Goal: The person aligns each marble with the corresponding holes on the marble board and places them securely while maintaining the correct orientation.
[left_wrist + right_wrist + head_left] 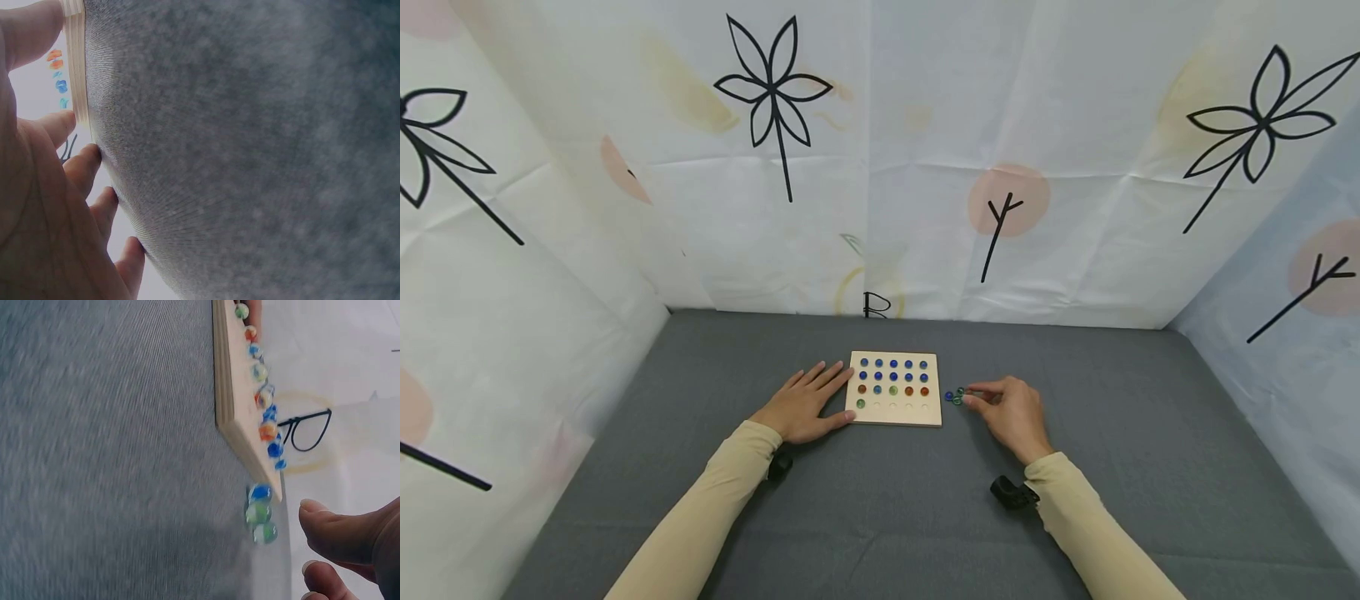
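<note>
A pale wooden board [895, 414] with rows of round hollows lies on the grey cloth. Blue marbles [893, 364] fill its two far rows; orange, blue and green ones sit in the third, and one green marble [861, 403] is at the left of the nearest row. My left hand [805, 408] is spread flat, thumb and index fingertips at the board's left edge. Off the right edge, a blue marble [260, 492] and two green marbles [258, 513] lie close together. My right hand [1013, 412] reaches beside them, thumb and fingers apart, with no marble showing between them.
The grey cloth-covered table [880, 517] spreads around the board. A white printed sheet [917, 167] rises behind it and along both sides. A black wrist camera [1013, 493] is strapped to the right wrist, another [779, 467] to the left.
</note>
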Action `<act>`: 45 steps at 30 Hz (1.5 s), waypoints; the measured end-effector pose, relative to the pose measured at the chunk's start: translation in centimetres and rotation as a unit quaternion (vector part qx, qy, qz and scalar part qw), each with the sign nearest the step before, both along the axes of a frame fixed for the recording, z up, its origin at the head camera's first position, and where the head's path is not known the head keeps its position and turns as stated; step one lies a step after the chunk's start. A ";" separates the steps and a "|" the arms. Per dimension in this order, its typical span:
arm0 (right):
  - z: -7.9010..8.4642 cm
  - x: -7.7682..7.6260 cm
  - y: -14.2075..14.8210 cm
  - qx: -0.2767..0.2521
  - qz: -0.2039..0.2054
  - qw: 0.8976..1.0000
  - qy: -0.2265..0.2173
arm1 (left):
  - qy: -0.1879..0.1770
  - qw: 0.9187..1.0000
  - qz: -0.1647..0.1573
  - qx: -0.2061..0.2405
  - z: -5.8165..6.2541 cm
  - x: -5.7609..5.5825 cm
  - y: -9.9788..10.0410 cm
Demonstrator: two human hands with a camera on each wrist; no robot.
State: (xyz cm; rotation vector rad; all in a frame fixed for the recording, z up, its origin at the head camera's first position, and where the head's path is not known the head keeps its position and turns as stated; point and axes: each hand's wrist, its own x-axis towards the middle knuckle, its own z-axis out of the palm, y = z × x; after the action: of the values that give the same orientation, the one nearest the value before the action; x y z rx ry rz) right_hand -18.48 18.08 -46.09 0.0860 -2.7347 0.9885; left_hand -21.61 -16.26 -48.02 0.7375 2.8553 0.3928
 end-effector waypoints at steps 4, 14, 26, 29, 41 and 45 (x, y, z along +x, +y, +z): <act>0.1 0.3 -0.8 0.006 0.009 1.000 0.015 | 0.003 1.000 -0.001 0.000 0.0 0.1 0.0; 0.2 0.6 -2.7 -0.007 0.022 1.000 0.010 | 0.003 1.000 -0.001 0.006 0.0 0.1 0.0; 0.4 0.7 -5.2 -0.029 0.038 0.999 0.011 | -0.002 1.000 0.004 -0.006 -0.1 0.0 0.0; 0.4 0.7 -5.7 -0.034 0.046 0.998 0.018 | 0.004 1.000 0.005 -0.009 -0.6 -0.2 -0.1; 0.0 0.6 -7.5 -0.035 0.067 0.997 0.019 | 0.008 1.000 0.006 -0.007 -1.0 -0.4 -0.2; 0.0 0.6 -8.0 -0.041 0.071 0.996 0.023 | 0.007 1.000 0.007 -0.008 -1.0 -0.5 -0.2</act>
State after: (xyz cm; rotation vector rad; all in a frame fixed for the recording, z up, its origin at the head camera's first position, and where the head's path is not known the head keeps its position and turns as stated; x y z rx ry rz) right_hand -17.85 10.04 -46.13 0.2883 -2.6730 1.1216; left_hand -22.08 -16.49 -48.99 0.7199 2.8743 0.3669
